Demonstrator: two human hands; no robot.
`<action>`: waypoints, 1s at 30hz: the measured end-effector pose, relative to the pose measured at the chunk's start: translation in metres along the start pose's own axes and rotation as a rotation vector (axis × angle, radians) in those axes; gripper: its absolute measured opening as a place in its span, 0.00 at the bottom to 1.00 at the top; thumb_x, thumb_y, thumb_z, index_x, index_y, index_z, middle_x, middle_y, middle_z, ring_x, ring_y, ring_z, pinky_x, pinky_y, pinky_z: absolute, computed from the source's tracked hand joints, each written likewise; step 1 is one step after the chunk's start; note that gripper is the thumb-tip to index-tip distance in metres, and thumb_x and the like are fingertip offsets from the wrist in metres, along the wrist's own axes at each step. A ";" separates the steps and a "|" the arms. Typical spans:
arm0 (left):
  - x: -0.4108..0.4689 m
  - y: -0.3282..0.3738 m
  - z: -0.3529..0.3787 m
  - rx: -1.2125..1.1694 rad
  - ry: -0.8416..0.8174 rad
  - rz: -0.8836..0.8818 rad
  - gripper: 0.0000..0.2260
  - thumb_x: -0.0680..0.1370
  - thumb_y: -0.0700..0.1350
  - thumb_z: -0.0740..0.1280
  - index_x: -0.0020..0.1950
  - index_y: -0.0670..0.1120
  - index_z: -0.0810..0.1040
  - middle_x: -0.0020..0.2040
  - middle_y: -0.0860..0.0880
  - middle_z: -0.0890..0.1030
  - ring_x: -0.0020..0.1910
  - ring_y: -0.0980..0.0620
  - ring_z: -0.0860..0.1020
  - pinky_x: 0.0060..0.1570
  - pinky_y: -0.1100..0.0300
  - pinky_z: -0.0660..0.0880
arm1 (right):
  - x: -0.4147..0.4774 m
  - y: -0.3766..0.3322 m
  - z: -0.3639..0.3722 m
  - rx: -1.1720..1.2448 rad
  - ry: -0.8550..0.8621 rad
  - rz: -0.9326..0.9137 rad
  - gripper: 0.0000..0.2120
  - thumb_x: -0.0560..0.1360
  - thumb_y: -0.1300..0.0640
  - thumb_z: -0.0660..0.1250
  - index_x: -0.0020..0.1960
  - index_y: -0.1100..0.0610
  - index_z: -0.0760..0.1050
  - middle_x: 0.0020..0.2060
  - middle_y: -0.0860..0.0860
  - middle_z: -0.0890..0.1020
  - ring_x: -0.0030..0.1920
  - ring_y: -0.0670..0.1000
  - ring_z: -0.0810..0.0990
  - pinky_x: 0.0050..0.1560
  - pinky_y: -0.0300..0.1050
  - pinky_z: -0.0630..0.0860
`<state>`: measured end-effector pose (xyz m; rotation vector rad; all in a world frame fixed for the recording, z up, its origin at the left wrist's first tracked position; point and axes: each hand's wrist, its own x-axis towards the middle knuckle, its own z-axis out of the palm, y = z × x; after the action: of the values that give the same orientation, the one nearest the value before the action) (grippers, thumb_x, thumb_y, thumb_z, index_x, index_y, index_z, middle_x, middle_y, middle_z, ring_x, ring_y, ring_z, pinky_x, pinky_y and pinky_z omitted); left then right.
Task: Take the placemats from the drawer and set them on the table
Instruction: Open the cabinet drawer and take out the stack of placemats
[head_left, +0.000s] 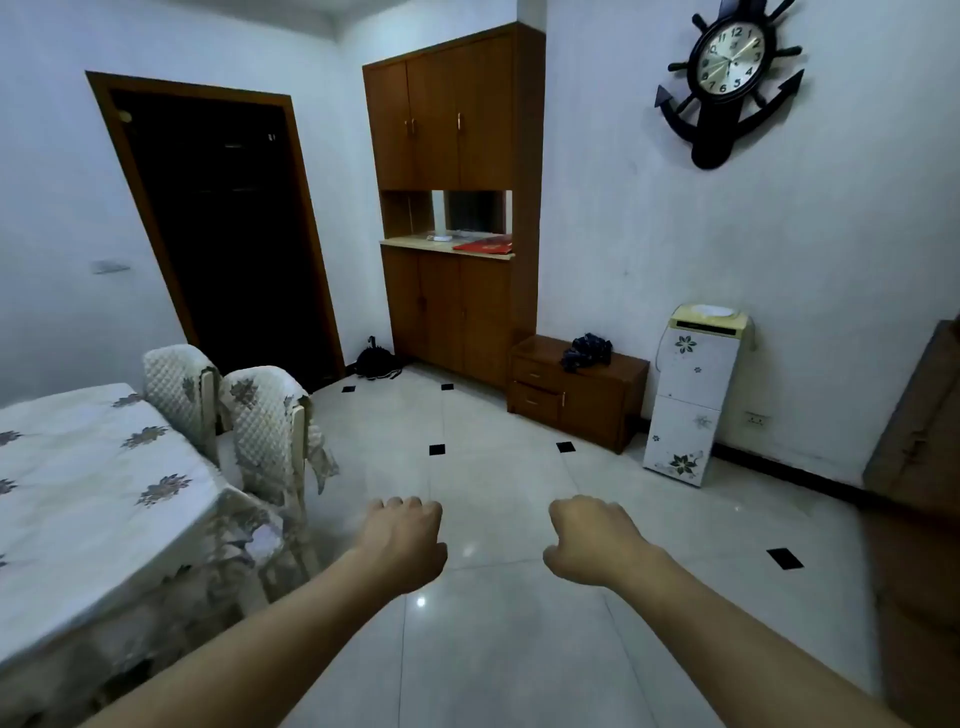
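No placemats are seen; both hands' fingers (400, 503) are curled, nothing held; mats, probably light and floppy, are best pinched at an edge from the drawers (537, 387).

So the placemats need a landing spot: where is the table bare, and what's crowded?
The table top shows only its flowered cloth, bare from the near corner to the far edge. Its right side is crowded by two covered chairs. Both hands are empty.
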<state>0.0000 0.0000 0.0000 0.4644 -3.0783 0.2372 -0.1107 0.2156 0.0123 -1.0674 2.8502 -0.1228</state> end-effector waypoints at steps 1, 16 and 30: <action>0.008 -0.005 0.003 -0.005 0.001 0.009 0.13 0.76 0.55 0.61 0.53 0.47 0.72 0.49 0.46 0.78 0.48 0.45 0.75 0.49 0.51 0.69 | 0.011 -0.001 0.003 0.004 0.004 -0.005 0.08 0.69 0.50 0.64 0.41 0.52 0.67 0.36 0.49 0.71 0.40 0.54 0.74 0.38 0.46 0.64; 0.251 -0.122 0.024 -0.038 0.131 0.122 0.14 0.76 0.56 0.61 0.53 0.47 0.72 0.50 0.46 0.79 0.49 0.44 0.77 0.50 0.49 0.69 | 0.252 -0.016 -0.023 -0.029 0.011 0.120 0.07 0.70 0.50 0.63 0.42 0.53 0.67 0.38 0.50 0.71 0.41 0.55 0.72 0.41 0.48 0.65; 0.500 -0.124 0.054 -0.036 0.051 0.155 0.15 0.76 0.55 0.60 0.56 0.47 0.73 0.52 0.46 0.79 0.51 0.44 0.76 0.51 0.50 0.69 | 0.488 0.083 -0.021 0.004 -0.003 0.159 0.09 0.69 0.49 0.63 0.38 0.51 0.65 0.39 0.50 0.75 0.41 0.55 0.75 0.37 0.46 0.65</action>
<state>-0.4416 -0.2712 -0.0139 0.2157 -3.0648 0.1920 -0.5335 -0.0425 -0.0055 -0.8355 2.9162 -0.1150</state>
